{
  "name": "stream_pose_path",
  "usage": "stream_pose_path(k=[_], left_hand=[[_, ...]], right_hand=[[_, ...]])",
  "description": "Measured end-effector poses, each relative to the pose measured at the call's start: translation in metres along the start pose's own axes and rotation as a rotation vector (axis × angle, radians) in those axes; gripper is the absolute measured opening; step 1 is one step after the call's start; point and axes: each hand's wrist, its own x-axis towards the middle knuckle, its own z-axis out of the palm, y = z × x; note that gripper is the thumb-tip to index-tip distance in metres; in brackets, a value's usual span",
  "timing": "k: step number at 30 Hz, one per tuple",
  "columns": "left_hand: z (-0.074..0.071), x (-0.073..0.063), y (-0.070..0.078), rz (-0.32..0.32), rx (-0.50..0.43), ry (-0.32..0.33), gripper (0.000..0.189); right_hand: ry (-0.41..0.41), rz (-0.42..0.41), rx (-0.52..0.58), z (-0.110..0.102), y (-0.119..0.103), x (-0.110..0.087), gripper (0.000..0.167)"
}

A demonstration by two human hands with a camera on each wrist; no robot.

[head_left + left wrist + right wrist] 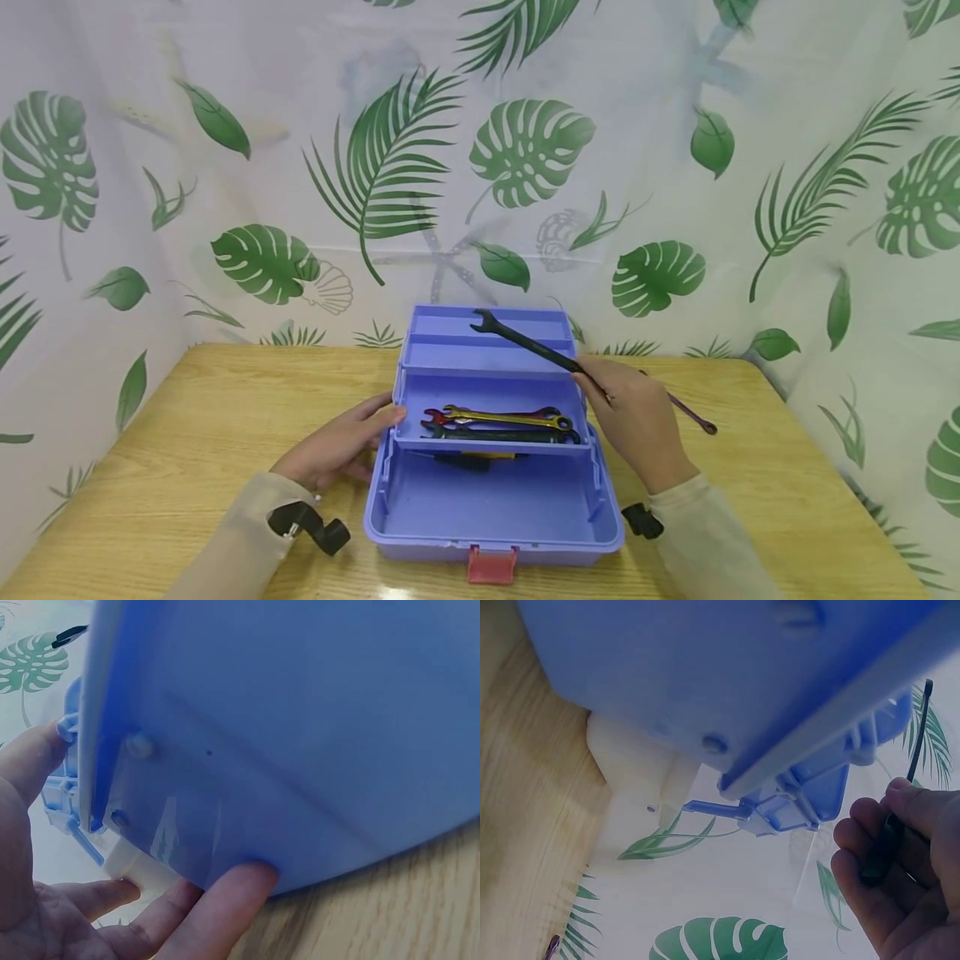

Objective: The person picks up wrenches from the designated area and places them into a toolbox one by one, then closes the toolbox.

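An open blue-violet toolbox [495, 500] stands on the table with its stepped trays [420, 429] raised toward the back. My right hand [633, 417] grips a black open-end wrench [525, 340] by its near end, its jaw pointing up and left above the upper trays. At the toolbox's left side, my left hand [341, 446] holds on, thumb at the tray's edge and fingers along the side wall [225, 780]. In the lowest raised tray lie a gold wrench [502, 417], a red wrench [433, 417] and a black wrench [495, 434].
A purple wrench [693, 415] lies on the wooden table [247, 392] right of the toolbox, partly behind my right hand. Something yellow and black [480, 460] shows in the box under the tray. A pink latch [491, 565] hangs in front. Leaf-print cloth [645, 192] closes the back.
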Motion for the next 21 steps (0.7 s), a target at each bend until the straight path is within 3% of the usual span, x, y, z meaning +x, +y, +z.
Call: stream_pose_path(k=[21], left_hand=[[-0.001,0.001,-0.001,0.012,-0.008,-0.014,0.080]], right_hand=[[-0.151,-0.148,0.059,0.001,-0.011,0.002,0.020]])
